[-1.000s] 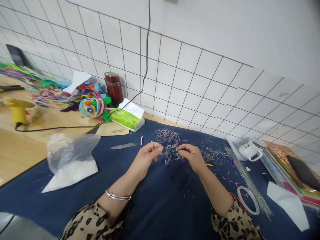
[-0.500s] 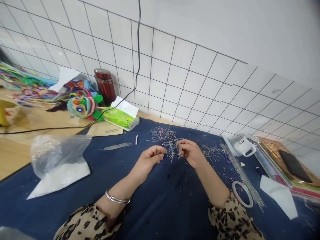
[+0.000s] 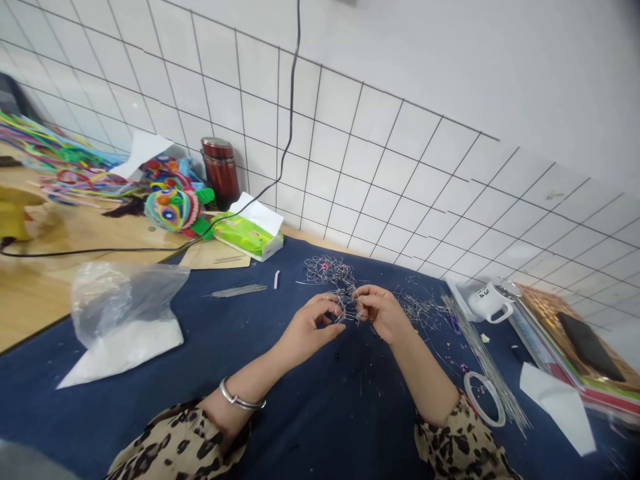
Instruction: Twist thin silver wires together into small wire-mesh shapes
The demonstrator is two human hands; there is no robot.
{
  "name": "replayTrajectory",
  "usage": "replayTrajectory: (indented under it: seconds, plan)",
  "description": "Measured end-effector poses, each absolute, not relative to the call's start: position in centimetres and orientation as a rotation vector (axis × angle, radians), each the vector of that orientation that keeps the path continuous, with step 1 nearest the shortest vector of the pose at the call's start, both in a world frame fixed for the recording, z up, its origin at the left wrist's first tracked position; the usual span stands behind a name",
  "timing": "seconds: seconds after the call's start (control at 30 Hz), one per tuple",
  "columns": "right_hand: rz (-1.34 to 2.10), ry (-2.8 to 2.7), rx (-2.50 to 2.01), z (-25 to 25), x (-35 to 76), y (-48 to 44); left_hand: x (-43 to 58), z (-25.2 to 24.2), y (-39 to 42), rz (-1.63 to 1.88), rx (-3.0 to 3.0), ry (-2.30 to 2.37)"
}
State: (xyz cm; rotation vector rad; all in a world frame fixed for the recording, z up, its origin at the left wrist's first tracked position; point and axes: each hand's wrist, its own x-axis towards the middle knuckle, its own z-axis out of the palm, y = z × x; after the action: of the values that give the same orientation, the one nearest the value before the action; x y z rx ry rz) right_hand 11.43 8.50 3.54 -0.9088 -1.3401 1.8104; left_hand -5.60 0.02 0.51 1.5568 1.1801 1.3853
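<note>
Between my hands is a small openwork shape of bent silver wire (image 3: 349, 308). My right hand (image 3: 383, 313) pinches its right side with thumb and fingertips. My left hand (image 3: 315, 325) is curled round its left edge, fingers on the wire and thumb below. Just behind lies a tangled heap of wire pieces (image 3: 327, 269) with a small pink bit in it. More loose wire curls (image 3: 417, 308) lie to the right of my right hand.
Straight wires (image 3: 490, 363), a white ring-shaped coil (image 3: 485, 399) and a white mug (image 3: 493, 301) are at right. At left are a plastic bag of white material (image 3: 125, 347), thin wires (image 3: 239, 291), a tissue pack (image 3: 245, 237) and a red flask (image 3: 221, 173).
My left hand has moved right and closed in on the wire shape, its fingers now round the left edge. My right hand keeps its pinch. The view has shifted slightly.
</note>
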Motion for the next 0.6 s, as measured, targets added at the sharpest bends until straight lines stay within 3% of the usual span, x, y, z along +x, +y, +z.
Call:
replayTrajectory:
  seconds: [0.47, 0.6]
  plan:
    - [1.986, -1.313, -0.861, 4.0, 12.2, 9.0, -6.6, 2.3, -1.0, 1.566, 1.934, 1.313]
    - [2.000, -1.281, -0.841, 3.7, 12.2, 9.1, -7.0, 2.6, -1.1, 1.595, 1.715, 1.175]
